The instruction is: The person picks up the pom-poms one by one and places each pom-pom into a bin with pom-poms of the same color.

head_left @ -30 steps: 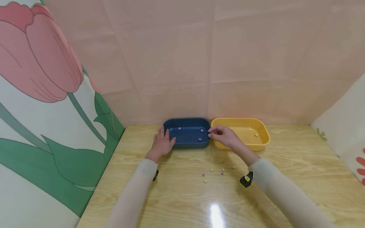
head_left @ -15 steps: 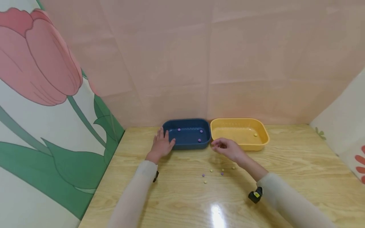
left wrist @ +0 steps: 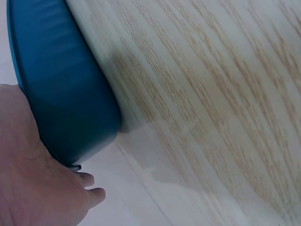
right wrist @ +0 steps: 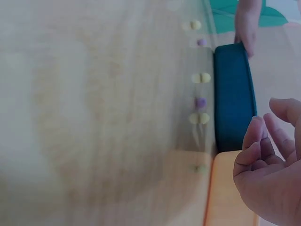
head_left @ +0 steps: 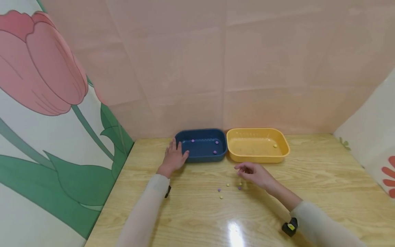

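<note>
My left hand point(head_left: 172, 159) lies over the left end of a dark blue tray point(head_left: 202, 159), fingers fairly straight across its rim. In the left wrist view the hand overlaps the rim of the blue tray point(left wrist: 66, 89). Inside that tray are a few small purple balls point(head_left: 215, 152). My right hand point(head_left: 254, 175) hovers over the table in front of a yellow tray point(head_left: 259, 159), near several small yellow balls point(head_left: 228, 185) and purple balls point(head_left: 219, 190). Its fingers are loosely bent, the thumb apart from them, and nothing shows between them in the right wrist view. One yellow ball point(head_left: 275, 146) sits in the yellow tray.
Both trays stand side by side at the back of the wooden table point(head_left: 191, 212), close to a pink cloth backdrop point(head_left: 191, 68). A tulip-patterned panel point(head_left: 55, 144) borders the left side, and a white panel point(head_left: 370, 133) the right.
My right hand has drawn back from between the two trays, moving right and toward me, to above the loose balls on the table. The left hand stays at the blue tray.
</note>
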`<state>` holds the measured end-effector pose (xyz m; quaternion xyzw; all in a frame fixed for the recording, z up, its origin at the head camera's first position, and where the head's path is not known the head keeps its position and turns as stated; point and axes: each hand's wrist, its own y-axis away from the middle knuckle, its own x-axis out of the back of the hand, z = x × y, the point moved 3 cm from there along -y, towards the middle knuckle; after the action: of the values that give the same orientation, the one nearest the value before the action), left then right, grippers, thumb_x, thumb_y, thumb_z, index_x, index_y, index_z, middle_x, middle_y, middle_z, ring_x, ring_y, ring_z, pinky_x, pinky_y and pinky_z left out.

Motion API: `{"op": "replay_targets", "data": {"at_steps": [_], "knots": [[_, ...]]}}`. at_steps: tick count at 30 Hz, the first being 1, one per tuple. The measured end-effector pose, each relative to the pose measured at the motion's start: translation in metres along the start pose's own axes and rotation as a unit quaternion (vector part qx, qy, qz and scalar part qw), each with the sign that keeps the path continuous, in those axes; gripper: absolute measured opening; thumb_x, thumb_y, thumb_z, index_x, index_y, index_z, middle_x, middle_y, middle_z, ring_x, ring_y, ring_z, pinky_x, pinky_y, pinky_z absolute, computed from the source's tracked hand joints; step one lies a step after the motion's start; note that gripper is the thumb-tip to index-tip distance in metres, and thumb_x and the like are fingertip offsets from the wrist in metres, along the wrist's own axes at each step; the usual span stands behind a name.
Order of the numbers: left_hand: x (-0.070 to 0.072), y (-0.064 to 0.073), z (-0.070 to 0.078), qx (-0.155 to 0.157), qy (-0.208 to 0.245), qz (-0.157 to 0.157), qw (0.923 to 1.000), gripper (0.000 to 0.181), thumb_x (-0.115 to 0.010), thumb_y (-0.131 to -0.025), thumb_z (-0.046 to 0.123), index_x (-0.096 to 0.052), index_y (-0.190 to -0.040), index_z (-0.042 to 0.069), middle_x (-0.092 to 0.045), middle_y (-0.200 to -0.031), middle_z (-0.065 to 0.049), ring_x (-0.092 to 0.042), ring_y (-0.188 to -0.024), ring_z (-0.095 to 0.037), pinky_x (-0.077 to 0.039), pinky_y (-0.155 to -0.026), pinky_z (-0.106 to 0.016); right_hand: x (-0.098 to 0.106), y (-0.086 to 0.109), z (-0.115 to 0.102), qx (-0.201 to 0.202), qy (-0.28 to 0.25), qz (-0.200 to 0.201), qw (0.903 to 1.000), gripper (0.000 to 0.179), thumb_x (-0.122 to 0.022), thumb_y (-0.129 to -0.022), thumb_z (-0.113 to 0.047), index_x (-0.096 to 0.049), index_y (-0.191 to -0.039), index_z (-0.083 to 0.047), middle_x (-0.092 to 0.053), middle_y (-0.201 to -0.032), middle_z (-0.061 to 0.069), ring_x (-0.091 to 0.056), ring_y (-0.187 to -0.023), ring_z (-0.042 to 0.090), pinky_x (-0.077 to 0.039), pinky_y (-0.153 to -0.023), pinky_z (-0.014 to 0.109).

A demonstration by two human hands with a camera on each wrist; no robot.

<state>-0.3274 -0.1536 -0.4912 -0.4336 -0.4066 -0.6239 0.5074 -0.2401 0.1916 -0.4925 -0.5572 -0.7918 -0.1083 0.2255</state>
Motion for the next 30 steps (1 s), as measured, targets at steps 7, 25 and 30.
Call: {"op": "replay_targets", "data": {"at_steps": [7,25,30], "knots": [[0.0,0.0,-0.001,0.002,-0.003,0.0,1.0,0.074,-0.03,-0.109,0.052,-0.015,-0.162,0.003,0.008,-0.168,-0.021,0.003,-0.156,-0.039,-0.007,-0.124,-0.056,-0.002,0.012,0.009,-0.008,0.004,-0.009,0.9999,0.025,-0.071,-0.094,-0.01,-0.069,-0.117,0.002,-0.066,-0.091,0.003,-0.057,-0.079,0.006,-0.047,-0.069,0.02],[-0.002,-0.002,-0.002,0.008,0.002,-0.001,1.0,0.073,-0.031,-0.109,0.051,-0.014,-0.162,0.004,0.01,-0.169,-0.02,0.004,-0.156,-0.038,-0.007,-0.124,-0.056,-0.018,0.026,0.018,-0.002,0.02,-0.062,0.9979,0.019,-0.074,-0.092,-0.007,-0.071,-0.109,0.001,-0.068,-0.088,0.005,-0.058,-0.077,0.003,-0.049,-0.065,0.02],[-0.001,-0.002,-0.001,0.01,0.005,-0.001,0.9999,0.074,-0.031,-0.108,0.053,-0.014,-0.163,0.005,0.009,-0.169,-0.02,0.003,-0.156,-0.038,-0.007,-0.124,-0.055,-0.018,0.026,0.021,-0.001,0.044,-0.066,0.9968,0.019,-0.075,-0.089,-0.007,-0.072,-0.107,-0.002,-0.068,-0.089,0.001,-0.059,-0.079,0.001,-0.05,-0.068,0.019]]}}
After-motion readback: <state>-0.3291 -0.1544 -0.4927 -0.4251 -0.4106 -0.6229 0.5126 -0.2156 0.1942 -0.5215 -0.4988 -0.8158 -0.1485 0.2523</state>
